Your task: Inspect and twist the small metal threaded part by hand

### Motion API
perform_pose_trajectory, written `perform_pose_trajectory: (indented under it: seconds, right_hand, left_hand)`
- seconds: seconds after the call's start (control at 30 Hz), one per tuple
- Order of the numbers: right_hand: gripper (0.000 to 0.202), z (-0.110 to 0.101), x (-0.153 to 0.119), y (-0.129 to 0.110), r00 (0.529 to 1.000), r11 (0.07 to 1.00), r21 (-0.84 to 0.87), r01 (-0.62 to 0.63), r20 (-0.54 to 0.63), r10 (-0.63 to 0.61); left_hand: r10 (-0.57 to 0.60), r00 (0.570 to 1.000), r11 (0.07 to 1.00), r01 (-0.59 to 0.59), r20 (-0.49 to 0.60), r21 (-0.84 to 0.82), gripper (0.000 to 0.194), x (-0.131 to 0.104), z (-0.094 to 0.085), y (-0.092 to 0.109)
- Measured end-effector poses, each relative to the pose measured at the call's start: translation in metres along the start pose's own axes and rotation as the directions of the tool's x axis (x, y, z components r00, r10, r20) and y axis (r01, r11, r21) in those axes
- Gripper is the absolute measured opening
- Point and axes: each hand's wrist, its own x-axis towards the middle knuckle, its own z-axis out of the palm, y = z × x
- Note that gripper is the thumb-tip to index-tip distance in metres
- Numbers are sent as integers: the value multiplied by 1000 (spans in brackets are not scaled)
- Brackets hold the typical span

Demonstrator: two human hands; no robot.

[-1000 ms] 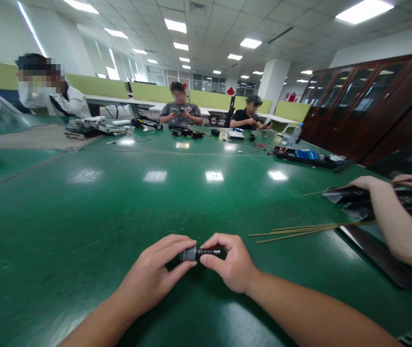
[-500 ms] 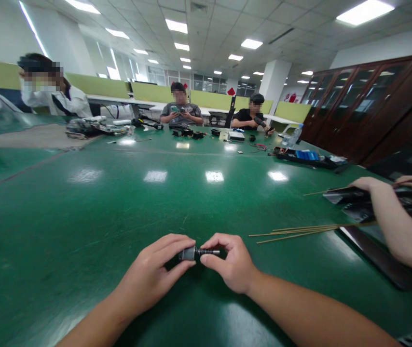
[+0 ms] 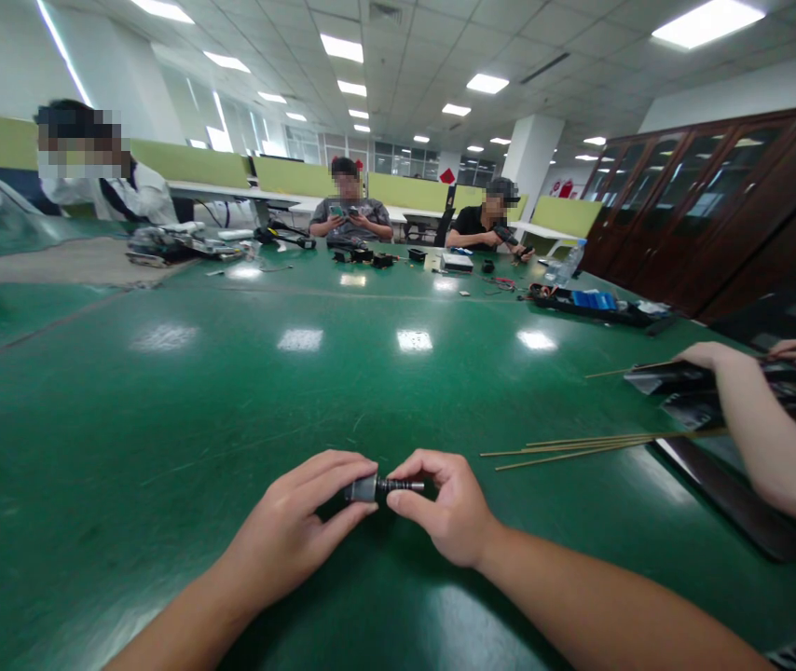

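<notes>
Near the front of the green table (image 3: pixel 244 410), a small grey and black cylindrical part (image 3: pixel 363 489) lies sideways between my hands. My left hand (image 3: pixel 304 517) grips its wide grey body between thumb and fingers. From the body's right side a thin shaft with a dark spring-like coil (image 3: pixel 404 486) sticks out, ending in a bare metal tip. My right hand (image 3: pixel 446 508) has thumb and forefinger at this coiled shaft, pinching around it. The fingertips hide some of the coil.
Thin brass-coloured rods (image 3: pixel 566 447) and a dark flat case (image 3: pixel 726 503) lie at right, beside another person's arm (image 3: pixel 775 438). Farther back are a black tray with blue items (image 3: pixel 594 300), a bottle (image 3: pixel 569 264), electronic parts (image 3: pixel 363 256) and three seated people.
My hands and the part hold almost the same place. At the back right, the seated person's head and the dark object in that person's hands have shifted slightly.
</notes>
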Motion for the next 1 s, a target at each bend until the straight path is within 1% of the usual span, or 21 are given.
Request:
perform_pose_trajectory:
  seconds: [1.0]
  right_hand:
    - [14,-1,1,4,999,998,55,-29,-16,30]
  left_hand:
    - [1,999,1000,0,-35,31,39,1,-4,-3]
